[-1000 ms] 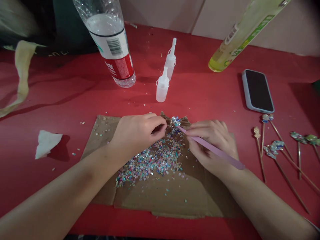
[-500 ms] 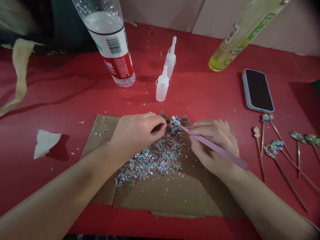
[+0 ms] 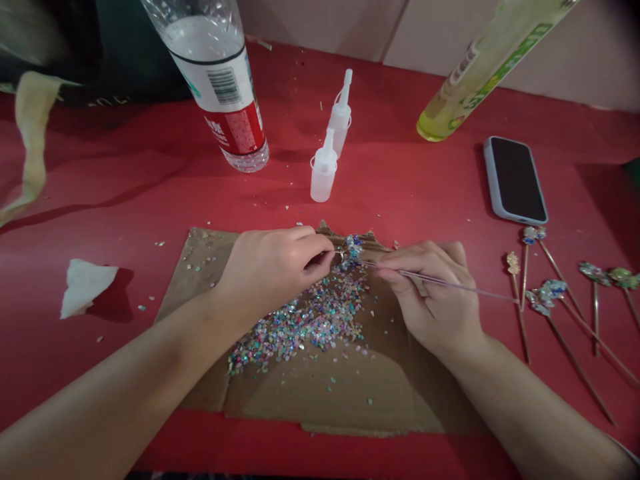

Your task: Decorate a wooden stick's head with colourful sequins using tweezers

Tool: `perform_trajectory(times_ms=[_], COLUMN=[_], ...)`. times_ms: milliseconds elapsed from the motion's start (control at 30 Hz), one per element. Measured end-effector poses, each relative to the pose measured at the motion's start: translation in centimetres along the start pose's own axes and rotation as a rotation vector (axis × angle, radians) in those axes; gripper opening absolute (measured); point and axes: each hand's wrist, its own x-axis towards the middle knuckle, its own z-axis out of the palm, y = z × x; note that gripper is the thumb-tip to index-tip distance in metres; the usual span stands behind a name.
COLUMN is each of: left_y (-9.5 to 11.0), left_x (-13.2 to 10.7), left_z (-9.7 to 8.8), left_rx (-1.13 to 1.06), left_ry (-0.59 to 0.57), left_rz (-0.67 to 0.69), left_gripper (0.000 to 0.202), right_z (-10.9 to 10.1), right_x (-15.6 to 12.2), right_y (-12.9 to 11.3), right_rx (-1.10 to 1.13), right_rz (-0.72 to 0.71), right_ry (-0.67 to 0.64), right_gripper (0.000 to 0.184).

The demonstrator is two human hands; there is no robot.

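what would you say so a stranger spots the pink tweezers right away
Find the cardboard on the red table, heaped with glitter. The right hand holds the tweezers over its far edge: long, thin and pink, unlike the sticks lying to the right, with their tail reaching past the hand.

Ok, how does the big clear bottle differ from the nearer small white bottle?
The big clear bottle is far larger than the nearer small white bottle. The big clear bottle has a red and white label; the small white bottle has none. Both are plastic, on the red tabletop.
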Motion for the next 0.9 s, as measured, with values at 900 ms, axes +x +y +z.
perform_trajectory(times_ms=[900], left_y=[0.14], left_x=[0.0], left_z=[-0.02], left_rx=[0.009], left_ry=[-0.026], left_rz=[-0.001], left_gripper=[0.026], right_z=[0.06], right_x=[-0.02], right_y=[-0.11], right_rx=[-0.021], right_rz=[-0.002], right_ry=[-0.04], right_gripper=[0.01])
